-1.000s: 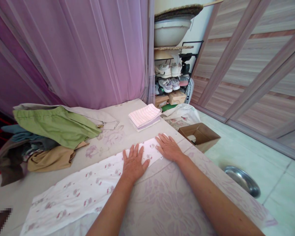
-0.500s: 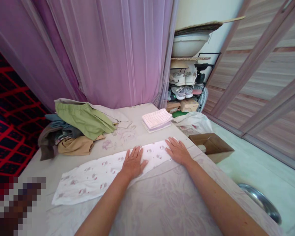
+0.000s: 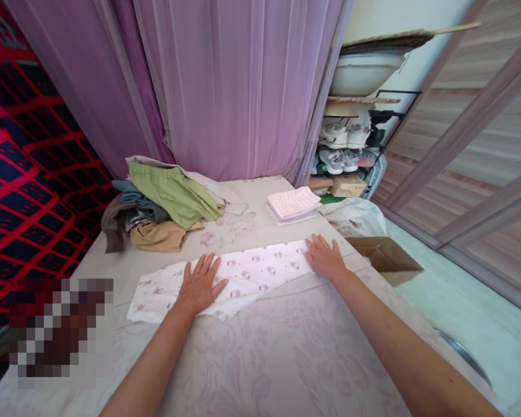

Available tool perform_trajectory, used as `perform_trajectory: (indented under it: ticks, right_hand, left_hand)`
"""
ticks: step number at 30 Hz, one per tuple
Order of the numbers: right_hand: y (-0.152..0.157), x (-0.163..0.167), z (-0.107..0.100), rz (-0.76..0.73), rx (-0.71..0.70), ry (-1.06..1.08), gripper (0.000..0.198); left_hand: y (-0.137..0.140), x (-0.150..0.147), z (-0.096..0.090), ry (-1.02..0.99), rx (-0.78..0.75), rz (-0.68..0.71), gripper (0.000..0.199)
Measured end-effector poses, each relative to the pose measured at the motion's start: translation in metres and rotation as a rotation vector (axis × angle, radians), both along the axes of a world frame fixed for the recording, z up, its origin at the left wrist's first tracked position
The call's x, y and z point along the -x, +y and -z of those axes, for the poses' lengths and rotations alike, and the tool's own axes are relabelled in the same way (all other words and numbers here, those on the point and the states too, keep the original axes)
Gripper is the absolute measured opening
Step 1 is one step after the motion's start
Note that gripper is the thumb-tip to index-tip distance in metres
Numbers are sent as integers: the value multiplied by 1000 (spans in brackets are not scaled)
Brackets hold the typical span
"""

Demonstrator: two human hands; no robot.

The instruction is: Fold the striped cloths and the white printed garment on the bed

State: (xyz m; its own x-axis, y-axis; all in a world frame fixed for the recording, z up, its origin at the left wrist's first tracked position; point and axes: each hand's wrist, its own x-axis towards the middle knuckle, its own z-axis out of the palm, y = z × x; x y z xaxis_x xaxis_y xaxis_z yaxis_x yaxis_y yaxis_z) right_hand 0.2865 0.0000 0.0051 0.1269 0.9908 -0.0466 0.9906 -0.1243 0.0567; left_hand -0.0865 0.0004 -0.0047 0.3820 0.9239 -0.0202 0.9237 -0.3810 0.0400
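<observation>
Since a second ago our left hand [image 3: 198, 284] slid left along the white printed cloth [image 3: 247, 271], right hand [image 3: 325, 259] stayed on its right end | both hands flat, fingers spread, gripping nothing | cloth long, folded, lying mid-bed [image 3: 260, 359] | purple curtain [image 3: 226, 87] far.

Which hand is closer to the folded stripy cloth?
The right hand. It lies flat on the printed cloth's far end, just in front of the folded striped cloth. The left hand rests flat farther along that printed cloth, away to the left.
</observation>
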Motion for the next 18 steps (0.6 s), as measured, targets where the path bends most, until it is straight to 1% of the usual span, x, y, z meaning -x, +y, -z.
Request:
perform_trajectory:
  ticks: [1,3,6,8,9,10,12,16,18]
  right_hand:
    - [0,19,-4,0,-41,10,52]
    - [0,68,-9,-69,-92,95,53]
    - [-2,148,-8,-278,-65,258,55]
    - [-3,187,-2,-352,-44,318,56]
    - [-4,199,0,-371,-12,336,56]
    - [-5,205,3,-378,8,344,56]
    - [-8,203,6,-381,39,340,56]
    - [-15,173,8,-388,64,294,58]
    - [-18,160,8,-370,55,266,58]
  left_hand:
    - [0,-1,0,-7,5,0,67]
    - [1,-3,-1,-17,16,-1,68]
    - [0,-3,-2,-19,32,-4,71]
    - [0,-3,-2,-14,42,-5,73]
    - [0,-2,-2,-11,45,-5,74]
    - [-1,-2,-1,-9,48,-3,75]
    - [0,-1,-1,-11,54,7,79]
    - [-1,3,1,-35,69,52,86]
    - [-4,5,1,-55,68,83,86]
